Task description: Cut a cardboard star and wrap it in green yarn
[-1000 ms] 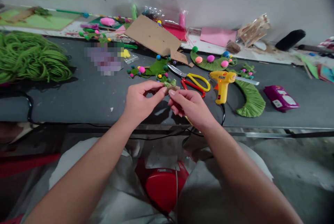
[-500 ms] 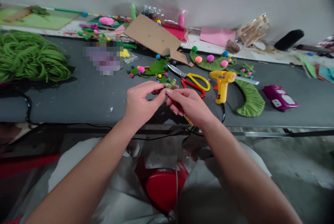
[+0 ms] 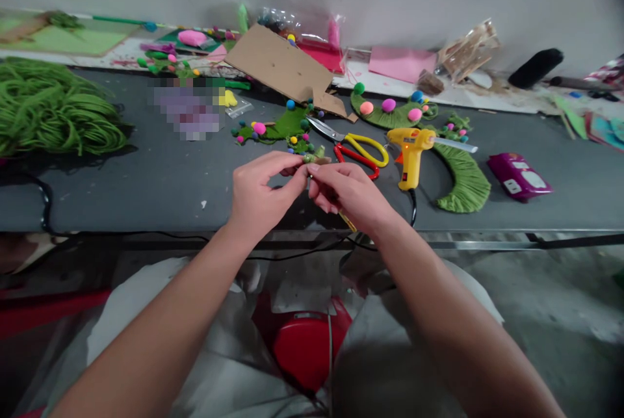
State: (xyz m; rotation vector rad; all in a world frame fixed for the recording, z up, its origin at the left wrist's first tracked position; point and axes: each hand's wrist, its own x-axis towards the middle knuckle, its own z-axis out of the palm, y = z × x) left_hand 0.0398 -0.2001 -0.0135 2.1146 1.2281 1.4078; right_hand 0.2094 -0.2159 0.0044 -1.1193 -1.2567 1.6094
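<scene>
- In front of you is a dark grey table (image 3: 146,177).
- On its left side lies a heap of green cord (image 3: 53,109).
- Near the middle you see scissors (image 3: 353,143) and, just beside them, a yellow glue gun (image 3: 412,151).
- A purple packet (image 3: 519,175) lies at the right.

glue gun (image 3: 412,151): yellow | scissors (image 3: 358,148): yellow and red handles | cord pile (image 3: 53,109): green

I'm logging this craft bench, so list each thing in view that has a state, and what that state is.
Left hand: pinching the small green piece.
Right hand: pinching the same piece.
Glue gun: standing on the table, light on, stick loaded.
Scissors: lying flat, blades nearly shut.
Green cord: loose heap.
Cardboard: lying flat, a notch cut out.
</scene>
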